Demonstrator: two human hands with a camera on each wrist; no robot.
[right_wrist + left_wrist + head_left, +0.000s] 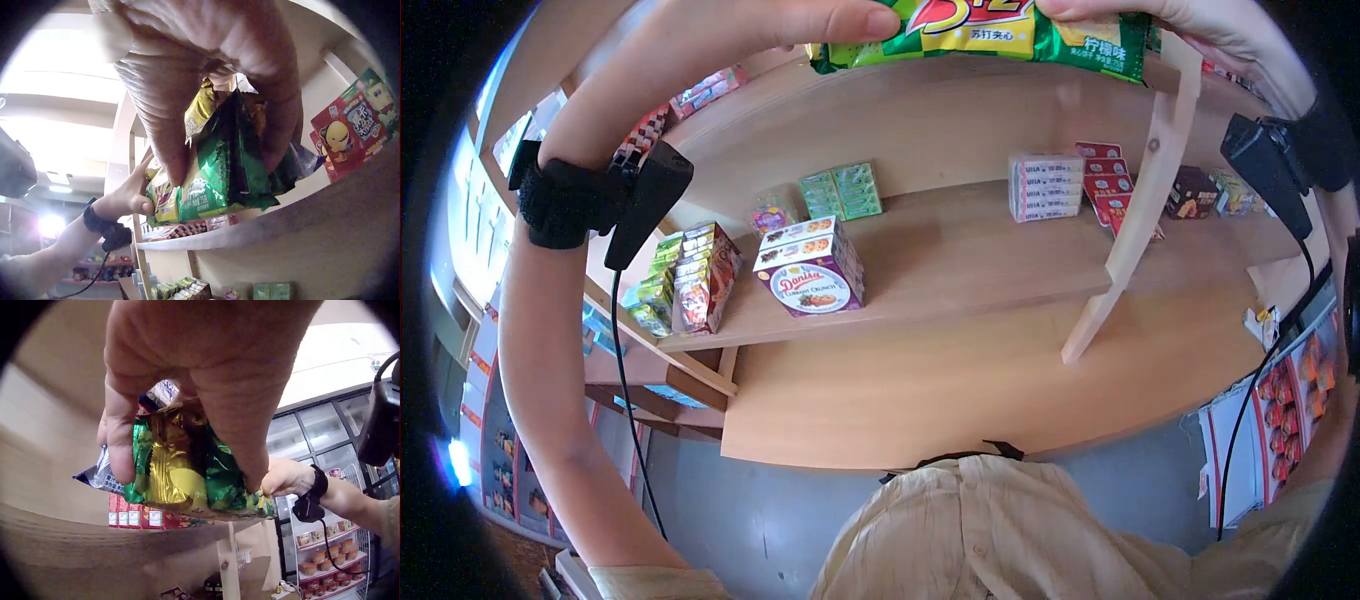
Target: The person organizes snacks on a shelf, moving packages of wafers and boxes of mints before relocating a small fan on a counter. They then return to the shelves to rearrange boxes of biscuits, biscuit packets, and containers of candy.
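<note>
A green and yellow snack packet (980,35) is held up at the top of the head view, a hand at each end. The left hand (800,25) grips its left end, thumb on the front. In the left wrist view the left hand (194,369) has its fingers curled over the shiny green and gold wrapper (178,478). The right hand (1200,25) pinches the other end; in the right wrist view the right hand (212,75) has thumb and fingers round the green wrapper (215,175). A blue and white packet (103,472) shows behind it in the left wrist view.
Below, a wooden shelf (940,260) bears a Danisa box (810,270), green packs (841,192), white packs (1046,188) and red boxes (1106,180). A slanted wooden post (1140,220) stands right of centre. Red and green cartoon packages (353,128) are beside the right hand.
</note>
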